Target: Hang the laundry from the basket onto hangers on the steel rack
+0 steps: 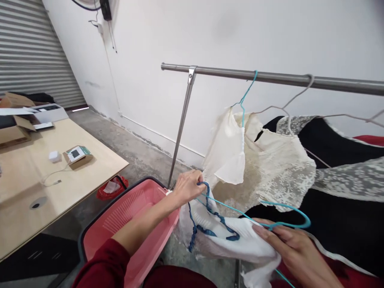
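My left hand (188, 186) is closed on the edge of a white garment with blue trim (219, 234) and on one end of a teal wire hanger (285, 218). My right hand (295, 250) grips the same garment and pinches the hanger near its hook. The garment hangs between both hands, above the rim of a pink laundry basket (129, 218). Just beyond, a cream lace top (270, 168) hangs from another teal hanger (244, 98) on a steel rail (270, 77).
A black and lace garment (339, 168) hangs on a grey hanger further right on the rail. A wooden table (33, 188) at left carries boxes, a small device and a white charger. A red bag lies on the concrete floor by the rail's post (180, 132).
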`<state>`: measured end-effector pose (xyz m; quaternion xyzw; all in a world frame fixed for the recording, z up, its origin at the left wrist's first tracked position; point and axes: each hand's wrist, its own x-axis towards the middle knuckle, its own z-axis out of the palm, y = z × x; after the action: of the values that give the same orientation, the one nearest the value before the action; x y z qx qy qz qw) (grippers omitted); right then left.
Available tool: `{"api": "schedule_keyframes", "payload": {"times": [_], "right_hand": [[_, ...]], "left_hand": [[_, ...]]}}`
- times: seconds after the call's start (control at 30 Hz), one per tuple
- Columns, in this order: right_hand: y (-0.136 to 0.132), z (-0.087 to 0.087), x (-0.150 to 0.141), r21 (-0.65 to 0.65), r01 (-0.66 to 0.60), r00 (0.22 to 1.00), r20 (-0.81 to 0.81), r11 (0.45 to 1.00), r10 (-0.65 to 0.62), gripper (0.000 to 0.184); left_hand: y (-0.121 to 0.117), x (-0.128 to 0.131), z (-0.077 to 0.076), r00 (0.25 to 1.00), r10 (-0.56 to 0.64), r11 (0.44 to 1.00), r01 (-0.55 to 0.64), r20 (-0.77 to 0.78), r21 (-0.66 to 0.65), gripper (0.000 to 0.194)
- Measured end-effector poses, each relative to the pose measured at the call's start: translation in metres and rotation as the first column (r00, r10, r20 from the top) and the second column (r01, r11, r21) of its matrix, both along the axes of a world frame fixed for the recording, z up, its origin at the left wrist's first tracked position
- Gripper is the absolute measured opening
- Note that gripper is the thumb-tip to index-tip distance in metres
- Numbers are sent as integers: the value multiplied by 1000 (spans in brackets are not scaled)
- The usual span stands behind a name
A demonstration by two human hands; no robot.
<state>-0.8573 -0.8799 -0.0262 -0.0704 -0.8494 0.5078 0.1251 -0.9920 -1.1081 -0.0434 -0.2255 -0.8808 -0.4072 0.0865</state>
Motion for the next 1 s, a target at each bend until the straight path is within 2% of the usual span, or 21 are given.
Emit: {"api": "schedule_keyframes", "payload": {"times": [0.07,0.1,0.17,0.2,0.23,0.3,0.33,0.37,0.47,0.5,0.57,0.6,0.63,0.7,0.73,0.77,0.8,0.83,0.9,0.97,1.0], "right_hand": [[-2,-7,-4,-114,-21,994,100,993,33,41],[-1,-12,-5,-173,0,994,109,985,19,41],[5,-21,-5,-251,45,997,67,967,-29,41],[9,-24,-3,-268,47,998,42,962,-37,40],[12,-26,-2,-276,44,999,15,960,-41,38],[16,-25,2,-287,33,998,-35,957,-45,34],[17,-23,4,-298,24,997,-61,954,-44,32],[16,-20,5,-306,11,995,-87,952,-39,31],[10,-6,4,-210,-3,981,-189,978,-37,29],[9,-1,2,-136,17,972,-228,991,-48,30],[8,9,-2,65,102,945,-318,993,-76,32],[8,12,-3,174,173,918,-386,969,-95,33],[9,14,-2,280,266,879,-464,923,-112,32],[8,14,5,419,508,743,-655,752,-137,35],[4,12,12,426,625,648,-751,654,-130,41],[-1,8,19,411,700,565,-819,584,-101,48],[-8,3,26,411,718,527,-848,562,-53,50],[-16,-4,33,427,688,532,-847,586,-8,48],[-34,-19,40,479,512,661,-750,713,29,33],[-50,-34,36,437,337,828,-560,834,-41,24],[-55,-40,30,387,305,880,-465,870,-101,25]], "left_hand": [[8,17,-5,996,-73,997,70,-59,-45,2],[10,25,-7,985,-148,988,143,-90,-63,2],[8,35,-8,938,-296,954,284,-179,-91,11],[5,36,-6,913,-319,948,303,-253,-101,15],[0,33,-3,888,-301,954,279,-346,-113,19],[-9,21,7,817,-203,978,147,-539,-146,30],[-13,12,13,770,-195,978,103,-607,-183,36],[-15,4,19,730,-243,964,105,-639,-246,39],[-15,-9,31,678,-451,880,228,-581,-418,26],[-13,-10,33,678,-472,870,255,-563,-422,27],[-10,-7,39,697,-428,898,253,-576,-361,27],[-9,-4,43,699,-387,918,234,-601,-319,26],[-9,-2,48,694,-348,935,209,-630,-287,24],[-9,3,60,675,-278,957,137,-684,-255,24],[-10,6,68,662,-250,963,97,-706,-251,24],[-10,9,75,646,-231,966,63,-727,-251,25],[-9,12,82,631,-224,966,40,-743,-257,25],[-8,15,88,616,-227,964,30,-755,-265,25],[-4,22,98,592,-258,957,47,-763,-286,23],[1,28,103,586,-301,946,85,-753,-312,20],[4,32,104,584,-319,941,102,-746,-323,19]]}}
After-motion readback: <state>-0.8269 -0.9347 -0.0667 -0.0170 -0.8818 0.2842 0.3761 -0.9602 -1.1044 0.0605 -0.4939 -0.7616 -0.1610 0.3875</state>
